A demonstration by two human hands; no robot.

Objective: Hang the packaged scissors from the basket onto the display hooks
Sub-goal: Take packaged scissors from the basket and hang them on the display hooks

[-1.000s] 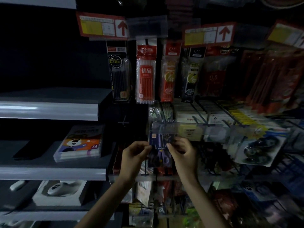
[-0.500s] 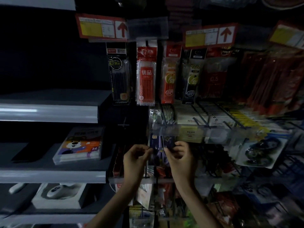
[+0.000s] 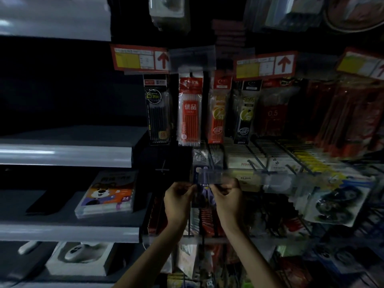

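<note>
A blue and purple scissors package (image 3: 202, 189) stands upright between my two hands, right under the clear price strip (image 3: 245, 177) of a hook row. My left hand (image 3: 178, 201) pinches its left edge and my right hand (image 3: 227, 199) pinches its right edge. The card's top reaches up behind the strip at the leftmost display hook (image 3: 207, 163); whether the hook passes through its hole is hidden. The scene is dark and blurred. No basket is in view.
Pen refill packs (image 3: 190, 115) hang on the row above under red price tags (image 3: 139, 59). Correction tape packs (image 3: 334, 202) hang to the right. Grey shelves (image 3: 68, 231) on the left hold a boxed crayon set (image 3: 107, 196). More packets hang below my wrists.
Both hands have lifted the scissors package slightly and pushed it toward the hook row. The camera has tilted upward a little.
</note>
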